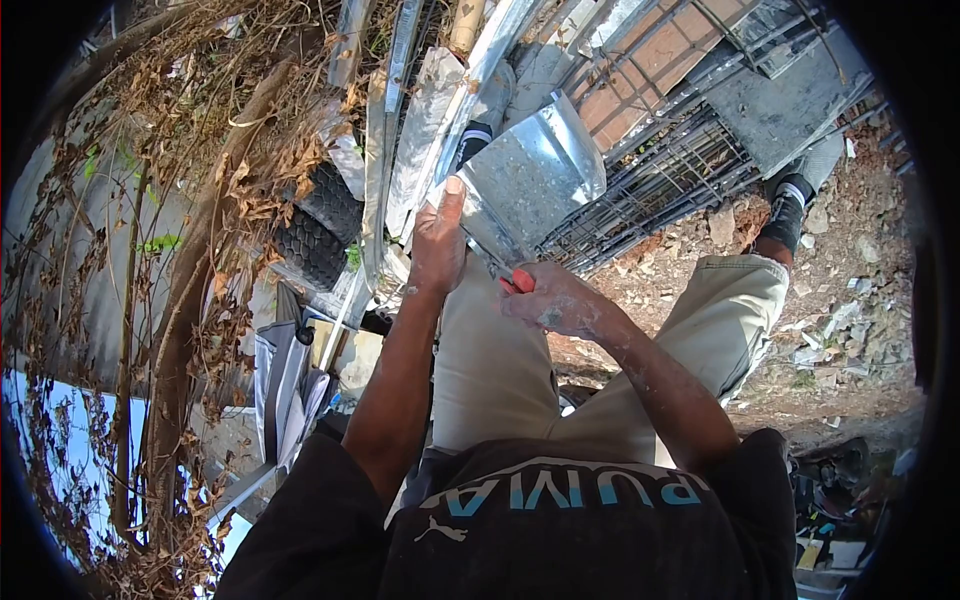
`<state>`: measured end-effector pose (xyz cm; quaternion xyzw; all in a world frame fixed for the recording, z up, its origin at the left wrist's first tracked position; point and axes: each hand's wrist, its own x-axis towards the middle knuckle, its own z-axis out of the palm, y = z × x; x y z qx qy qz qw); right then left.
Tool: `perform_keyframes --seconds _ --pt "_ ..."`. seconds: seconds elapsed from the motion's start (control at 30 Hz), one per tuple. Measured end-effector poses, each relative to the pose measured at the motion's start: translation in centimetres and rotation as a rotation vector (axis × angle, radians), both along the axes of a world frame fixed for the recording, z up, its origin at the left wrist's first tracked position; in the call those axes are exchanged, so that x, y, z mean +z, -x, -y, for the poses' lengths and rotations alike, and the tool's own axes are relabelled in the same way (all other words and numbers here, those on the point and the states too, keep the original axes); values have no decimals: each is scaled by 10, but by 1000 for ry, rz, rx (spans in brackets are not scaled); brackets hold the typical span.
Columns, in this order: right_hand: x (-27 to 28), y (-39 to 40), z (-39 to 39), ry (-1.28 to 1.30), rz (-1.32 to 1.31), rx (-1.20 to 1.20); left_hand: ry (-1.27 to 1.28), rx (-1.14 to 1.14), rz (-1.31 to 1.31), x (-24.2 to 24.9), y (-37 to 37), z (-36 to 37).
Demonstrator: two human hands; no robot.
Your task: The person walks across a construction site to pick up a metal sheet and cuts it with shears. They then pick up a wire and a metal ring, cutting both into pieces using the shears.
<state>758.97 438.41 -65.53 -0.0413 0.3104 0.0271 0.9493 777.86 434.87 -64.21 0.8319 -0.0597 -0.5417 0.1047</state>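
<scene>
Metal sheet: thin, silvery and mottled, with a bent, brightly shining far edge and a rounded corner; it lies in front of the legs, between the left hand and the bar cage. Metal sheet point (525, 180).
Left hand: the left hand (440, 243) grips the sheet's near left edge, thumb laid along the top; the fingers underneath are out of sight.
Right hand: dusted with pale powder, the right hand (553, 300) is closed round the red handles of a tool (521, 280) at the sheet's near edge.
Tool head: dark and narrow; whether its blades are parted is hard to make out.
Bar cage: thin dark rods crossing in a grid, the bar cage (660, 190) runs beyond the sheet, partly covered by a flat grey slab (785, 105).
Left side: long folded metal strips (375, 170), a deeply treaded black tyre (318, 235) partly hidden by brittle brown leaves, and woody stems (190, 290).
Ground: the ground (820, 320) is crumbly reddish soil strewn with pale chips.
Clothing: smooth beige trousers (490, 350) and a black shirt (590, 550), cut off below.
Far shoe: one dark shoe (480, 135) is mostly covered by the sheet and strips.
Rim: the round black border swallows the corners.
</scene>
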Motion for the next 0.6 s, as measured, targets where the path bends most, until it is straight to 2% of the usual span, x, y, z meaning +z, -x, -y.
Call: perform_keyframes --seconds 0.2,0.27,0.37,0.43,0.6 --pt "3 -9 -10 125 -115 87 81 161 -78 -5 -3 -7" --pt "3 -10 -10 158 -129 129 112 138 -76 -4 2 -6" --pt "3 -10 -8 168 -128 208 13 -167 157 -5 -4 -12" --pt "7 -10 -4 112 -153 228 -33 -199 130 -3 -4 -9" --pt "10 -9 -11 160 -167 157 -45 -152 68 6 6 -1"
